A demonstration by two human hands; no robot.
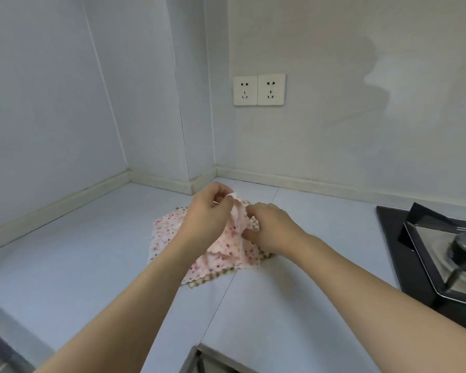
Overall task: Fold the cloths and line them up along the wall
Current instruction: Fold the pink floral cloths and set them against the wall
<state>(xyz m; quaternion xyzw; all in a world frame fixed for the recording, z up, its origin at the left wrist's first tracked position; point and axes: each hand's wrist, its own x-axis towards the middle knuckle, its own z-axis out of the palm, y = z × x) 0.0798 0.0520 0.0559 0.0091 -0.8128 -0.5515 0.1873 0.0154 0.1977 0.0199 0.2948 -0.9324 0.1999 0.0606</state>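
A pink flowered cloth (pixel 170 232) lies rumpled on the pale blue counter (pixel 78 265), on top of a brown-dotted cloth (pixel 199 283) whose edge peeks out at the front. My left hand (pixel 207 214) pinches a corner of the pink cloth and holds it raised off the counter. My right hand (pixel 273 227) grips the same cloth lower down, just to the right, fingers curled into the fabric. Both hands hide the middle of the cloths.
The walls meet in a corner behind the cloths, with a double socket (pixel 258 89) on the right wall. A black gas hob (pixel 436 254) takes up the counter's right side. The counter's front edge and a gap (pixel 199 354) lie near my arms.
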